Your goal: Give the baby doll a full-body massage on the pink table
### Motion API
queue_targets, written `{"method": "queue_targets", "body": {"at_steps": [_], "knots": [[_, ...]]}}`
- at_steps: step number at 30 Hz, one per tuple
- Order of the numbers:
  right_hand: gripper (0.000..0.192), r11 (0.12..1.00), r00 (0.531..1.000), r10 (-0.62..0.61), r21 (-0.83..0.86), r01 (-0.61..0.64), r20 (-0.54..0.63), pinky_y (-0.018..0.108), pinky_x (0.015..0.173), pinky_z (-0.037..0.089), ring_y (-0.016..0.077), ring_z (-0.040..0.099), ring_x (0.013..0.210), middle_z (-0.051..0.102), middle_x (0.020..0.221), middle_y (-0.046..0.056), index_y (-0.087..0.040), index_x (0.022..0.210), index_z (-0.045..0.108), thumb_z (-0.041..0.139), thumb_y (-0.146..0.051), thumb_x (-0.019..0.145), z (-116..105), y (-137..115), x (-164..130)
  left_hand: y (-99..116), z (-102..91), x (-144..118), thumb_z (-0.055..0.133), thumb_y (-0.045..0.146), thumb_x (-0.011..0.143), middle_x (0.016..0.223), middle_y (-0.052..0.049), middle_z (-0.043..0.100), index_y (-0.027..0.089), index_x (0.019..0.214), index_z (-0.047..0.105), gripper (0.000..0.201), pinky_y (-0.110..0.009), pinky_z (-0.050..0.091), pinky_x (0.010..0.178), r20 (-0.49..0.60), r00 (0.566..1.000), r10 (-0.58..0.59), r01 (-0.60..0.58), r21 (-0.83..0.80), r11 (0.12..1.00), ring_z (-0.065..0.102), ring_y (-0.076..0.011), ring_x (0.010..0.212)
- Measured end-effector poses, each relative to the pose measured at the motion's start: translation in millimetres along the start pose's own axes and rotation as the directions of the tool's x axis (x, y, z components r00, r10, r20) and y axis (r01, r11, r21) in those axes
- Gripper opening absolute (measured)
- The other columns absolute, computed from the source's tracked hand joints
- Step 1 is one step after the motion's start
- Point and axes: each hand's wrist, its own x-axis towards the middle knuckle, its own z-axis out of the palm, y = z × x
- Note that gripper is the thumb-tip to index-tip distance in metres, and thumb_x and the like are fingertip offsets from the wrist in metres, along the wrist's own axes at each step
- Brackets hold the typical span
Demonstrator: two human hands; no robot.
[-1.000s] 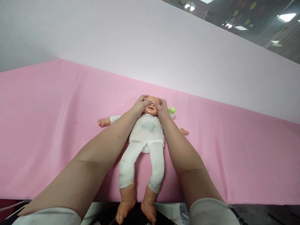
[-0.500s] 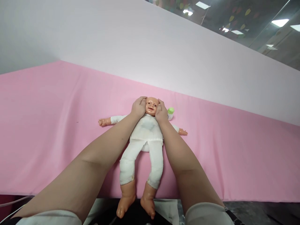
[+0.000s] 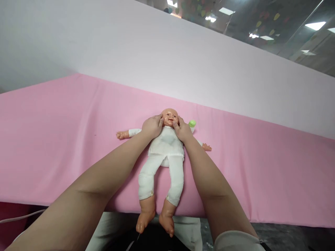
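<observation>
Plainly, we had both hands on the doll (image 3: 167, 148), which lay face up on the pink cloth (image 3: 65, 139) covering the worktop. Its head was towards the pale wall (image 3: 131, 52), its arms were spread to either side, and its bare feet hung past the near edge of the cloth. Our left hand (image 3: 152, 126) rested against one side of the doll's head (image 3: 170, 116) and our right hand (image 3: 183, 131) against the other, so the face showed between them. The fingers (image 3: 160, 120) of each hand were loosely curved and laid flat on the cheeks, the thumbs near the mouth. Neither hand was closed round anything; together they cupped the head rather than gripped it. A small bottle with a green cap (image 3: 192, 123) stood just beside the right hand, behind the doll's shoulder and apart from both hands. We judged the step in hand to be a gentle working of the doll's face, at the cheeks, with the two hands matched. Whatever move followed, we thought, would call for light, even pressure from both sides so that the head stayed centred. It would also call for care that the right wrist did not knock the bottle.
</observation>
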Motion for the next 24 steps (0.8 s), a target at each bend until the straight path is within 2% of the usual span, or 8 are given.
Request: {"method": "queue_targets", "body": {"at_steps": [3,5,8,12,16,20,24], "knots": [[0.09,1.0,0.997,0.022,0.014,-0.023,0.068,0.047,0.104,0.059,0.034,0.076,0.12,0.074,0.14,0.018,-0.017,0.165,0.041,0.064,-0.072,0.097,-5,-2,-1,-3,-3.4,2,0.048,0.056,0.105,0.141,-0.014,0.074,0.018,0.147,0.064,0.059,-0.041,0.054,0.103,0.024,0.998,0.05,-0.049,-0.047,0.998,0.07,-0.0329,0.124],[0.095,0.999,0.997,0.033,0.01,-0.034,0.073,0.047,0.101,0.06,0.0345,0.077,0.115,0.075,0.137,0.018,-0.018,0.164,0.042,0.066,-0.078,0.094,-6,-5,-1,-3,-2.1,4,0.059,0.061,0.099,0.134,-0.013,0.077,0.019,0.144,0.067,0.062,-0.04,0.056,0.098,0.029,0.999,0.036,-0.034,-0.08,0.996,0.073,-0.0331,0.115],[0.09,0.999,0.998,0.026,-0.035,-0.024,0.051,0.048,0.096,0.061,0.0359,0.078,0.11,0.079,0.129,0.017,-0.019,0.158,0.049,0.064,-0.08,0.093,-7,-12,0,-6,1.6,8,0.065,0.058,0.096,0.132,-0.01,0.078,0.023,0.144,0.068,0.06,-0.038,0.057,0.095,0.026,1.0,0.001,0.003,-0.14,0.99,0.074,-0.031,0.109],[0.084,0.995,1.0,0.021,-0.101,-0.02,0.014,0.049,0.094,0.062,0.0383,0.078,0.107,0.08,0.124,0.017,-0.018,0.152,0.055,0.063,-0.078,0.095,-7,-16,1,-12,4.7,13,0.068,0.056,0.094,0.133,-0.005,0.078,0.027,0.146,0.068,0.059,-0.036,0.057,0.098,0.051,0.999,-0.019,0.031,-0.25,0.968,0.075,-0.0292,0.112],[0.081,0.996,1.0,0.014,-0.089,-0.014,-0.011,0.051,0.103,0.059,0.0394,0.075,0.119,0.077,0.132,0.019,-0.015,0.157,0.053,0.062,-0.072,0.099,-5,-14,3,-18,6.4,15,0.071,0.056,0.092,0.132,-0.005,0.079,0.027,0.142,0.071,0.057,-0.038,0.057,0.102,0.064,0.998,-0.019,0.037,-0.311,0.95,0.075,-0.0299,0.112],[0.077,0.999,0.999,-0.005,-0.043,0.003,-0.048,0.054,0.11,0.055,0.0391,0.073,0.126,0.076,0.135,0.021,-0.013,0.159,0.053,0.058,-0.067,0.103,-1,-8,4,-21,9.9,16,0.071,0.061,0.091,0.13,-0.008,0.079,0.024,0.136,0.074,0.058,-0.041,0.058,0.103,0.05,0.996,-0.076,0.089,-0.347,0.934,0.075,-0.0321,0.112],[0.07,1.0,0.997,-0.019,0.007,0.02,-0.079,0.054,0.116,0.052,0.0364,0.071,0.131,0.075,0.139,0.02,-0.015,0.158,0.055,0.051,-0.063,0.108,3,-2,3,-24,13.2,16,0.065,0.06,0.096,0.135,-0.008,0.078,0.023,0.142,0.072,0.059,-0.04,0.056,0.108,0.038,0.995,-0.095,0.102,-0.375,0.921,0.073,-0.0327,0.121]]}}
